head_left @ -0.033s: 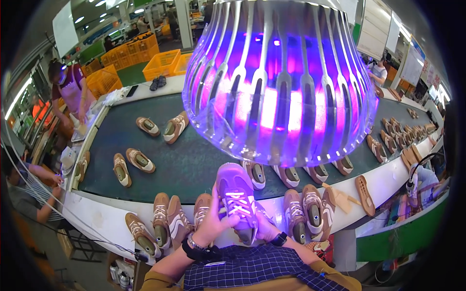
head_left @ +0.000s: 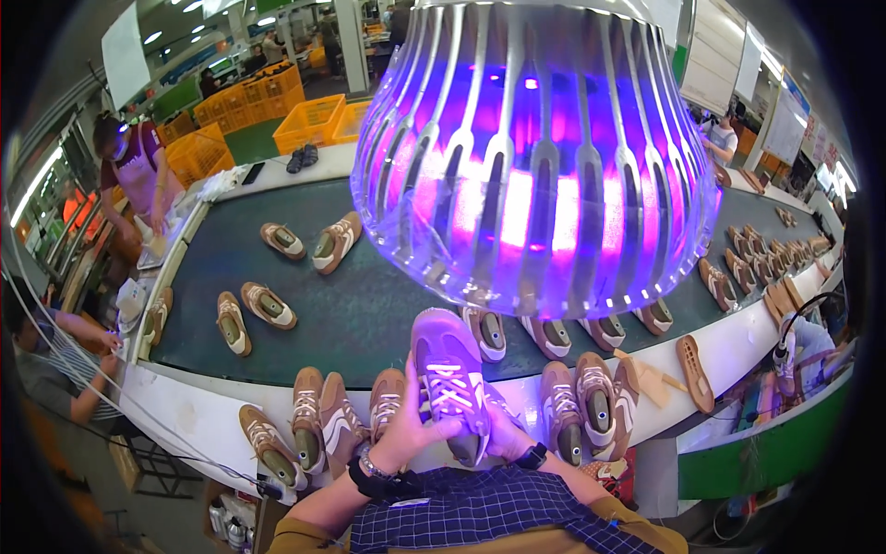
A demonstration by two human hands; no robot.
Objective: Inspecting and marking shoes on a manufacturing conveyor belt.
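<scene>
A sneaker with white laces is tilted toe-up in front of me, tinted violet by the lamp light. My left hand grips its left side, thumb across the lower laces. From the right, my right hand is closed around the heel end, its fingers partly hidden behind the shoe. Just above the toe hangs a large ribbed lamp in a clear plastic cover, glowing purple. Brown sneakers stand close on both sides: one sneaker beside my left hand and another sneaker right of my right hand.
A dark green conveyor belt carries several brown sneakers. On the white ledge more sneakers stand at left, and a tan sole lies at right. Cables cross the left side. A co-worker stands at the far left; yellow crates are behind.
</scene>
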